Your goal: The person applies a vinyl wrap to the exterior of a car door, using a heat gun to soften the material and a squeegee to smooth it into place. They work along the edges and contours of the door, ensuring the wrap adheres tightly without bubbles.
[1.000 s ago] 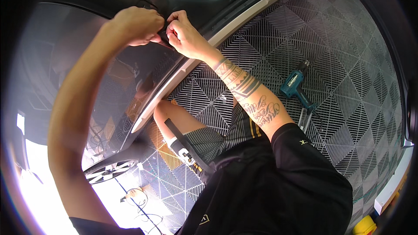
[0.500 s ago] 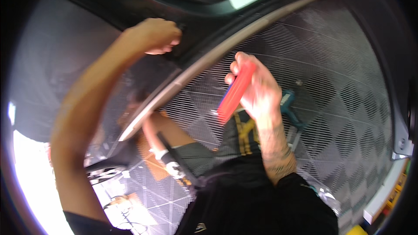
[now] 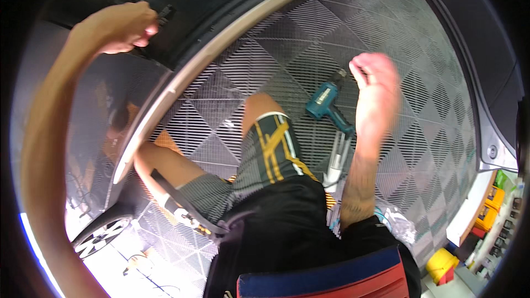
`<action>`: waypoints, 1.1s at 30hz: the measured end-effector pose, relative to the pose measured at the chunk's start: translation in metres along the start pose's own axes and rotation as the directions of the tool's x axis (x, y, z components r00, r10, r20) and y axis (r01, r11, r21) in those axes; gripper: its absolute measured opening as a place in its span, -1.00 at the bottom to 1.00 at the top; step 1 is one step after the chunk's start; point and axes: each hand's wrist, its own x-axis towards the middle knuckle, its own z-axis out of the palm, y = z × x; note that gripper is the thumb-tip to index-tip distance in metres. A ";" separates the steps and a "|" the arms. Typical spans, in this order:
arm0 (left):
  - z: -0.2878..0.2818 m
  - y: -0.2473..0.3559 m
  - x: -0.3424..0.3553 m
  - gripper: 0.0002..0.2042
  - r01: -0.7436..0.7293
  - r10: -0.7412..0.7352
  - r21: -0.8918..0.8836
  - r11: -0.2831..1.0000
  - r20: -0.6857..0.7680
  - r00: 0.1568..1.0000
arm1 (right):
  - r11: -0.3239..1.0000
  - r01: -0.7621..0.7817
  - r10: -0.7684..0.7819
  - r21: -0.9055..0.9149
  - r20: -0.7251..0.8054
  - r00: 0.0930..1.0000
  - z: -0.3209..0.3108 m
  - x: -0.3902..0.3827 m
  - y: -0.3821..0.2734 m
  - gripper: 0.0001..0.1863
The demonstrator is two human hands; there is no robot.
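My left hand (image 3: 127, 27) is closed at the dark car door panel (image 3: 204, 5) in the upper left, beside a small black fitting (image 3: 165, 15); what its fingers hold is hidden. My right hand (image 3: 374, 88) is raised over the floor at right of centre, its fingers curled and blurred by motion; I see nothing in it. A red and blue squeegee (image 3: 323, 281) shows large at the bottom edge, close to the camera, apart from both hands. A teal heat gun (image 3: 323, 102) lies on the floor left of my right hand.
A pale door-edge strip (image 3: 218, 47) crosses diagonally over the tiled floor (image 3: 419, 105). A car wheel (image 3: 102, 234) is at lower left. A yellow bucket (image 3: 441, 265), yellow cases (image 3: 488, 209) and a plastic bag (image 3: 400, 223) are at lower right, beside the metal-edged frame (image 3: 494, 149).
My right hand left the panel, carried the squeegee down and right, and is now apart from it; the squeegee sits at the bottom edge. My left hand stayed at the panel as the view shifted.
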 end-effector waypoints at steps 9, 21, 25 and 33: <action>-0.002 0.002 0.020 -0.84 0.145 -0.123 -0.213 0.966 0.115 0.986 | -0.283 -0.102 0.641 -0.954 -0.267 0.720 -0.137 -0.039 0.208 -0.34; 0.005 0.004 0.021 -0.87 0.017 -0.052 0.160 0.987 0.217 0.975 | 0.781 -0.562 0.624 -0.272 0.333 0.707 -0.049 -0.042 -0.010 -0.53; -0.011 0.015 0.018 -0.79 0.014 -0.063 0.159 0.987 0.306 0.950 | 0.817 -0.575 0.515 0.032 0.408 0.754 -0.038 -0.053 -0.025 -0.47; -0.026 0.014 0.024 -0.71 0.050 -0.067 0.055 0.997 0.373 0.926 | 0.557 -0.665 0.336 0.497 0.598 0.728 0.016 -0.072 -0.026 -0.16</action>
